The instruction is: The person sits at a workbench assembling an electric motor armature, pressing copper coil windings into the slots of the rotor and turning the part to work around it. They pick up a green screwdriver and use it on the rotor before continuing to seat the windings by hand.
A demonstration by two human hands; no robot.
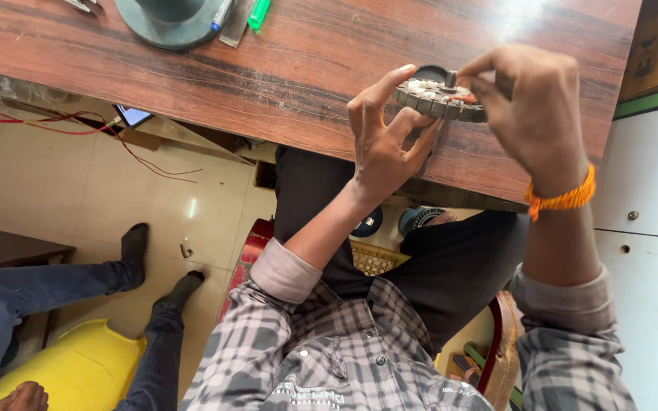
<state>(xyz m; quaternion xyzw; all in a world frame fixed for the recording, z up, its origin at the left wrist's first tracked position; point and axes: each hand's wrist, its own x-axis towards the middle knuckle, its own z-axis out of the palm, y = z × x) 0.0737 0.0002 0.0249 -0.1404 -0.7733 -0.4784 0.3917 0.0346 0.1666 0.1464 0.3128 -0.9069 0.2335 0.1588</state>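
A round, grey, ribbed motor part with a short shaft on top is held just above the brown wooden table. My left hand grips its near left rim with thumb and fingers. My right hand, with an orange thread band at the wrist, holds its right side and partly hides it. Pale and copper-coloured bits show on the part's top face.
A dark green round base, a blue pen and a green marker lie at the table's far edge. Another person's legs in jeans stretch over the tiled floor at left, beside a yellow container. A white cabinet stands at right.
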